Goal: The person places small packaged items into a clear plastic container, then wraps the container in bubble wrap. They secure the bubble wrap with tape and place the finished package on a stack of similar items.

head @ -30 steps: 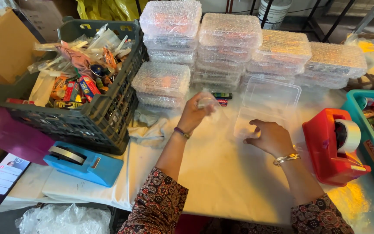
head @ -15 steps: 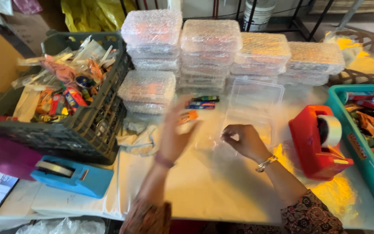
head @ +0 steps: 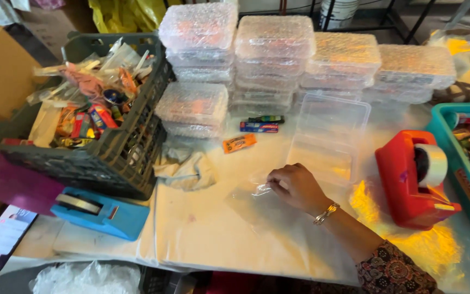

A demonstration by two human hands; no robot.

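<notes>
The right hand [head: 296, 188] is resting on the white-covered table [head: 202, 234], its thumb and fingertips pinching the edge of a clear plastic bag [head: 257, 204] that is lying flat just in front of the person. The film is so transparent that its outline is hard to follow, so it may be a loose sheet rather than a bag. The left hand is not showing in this view.

Just beyond the hand, an open clear plastic box [head: 327, 133] is lying with its lid folded back. To its left, 3 small items are sitting on the cloth: an orange packet [head: 239, 143], a blue packet [head: 259, 127] and a dark marker [head: 266, 118]. Behind them, stacks of bubble-wrapped boxes [head: 273, 57] are standing in a row. A red tape dispenser [head: 417, 179] is sitting near the wrist, a blue tape dispenser [head: 100, 211] is lying at the table's left edge, and a dark crate [head: 115, 158] full of mixed packets is standing beside it.

Handling such thin film well seems to call for a light pinch at 1 edge only, keeping the rest flat on the cloth so it is not crumpling or clinging to itself.
</notes>
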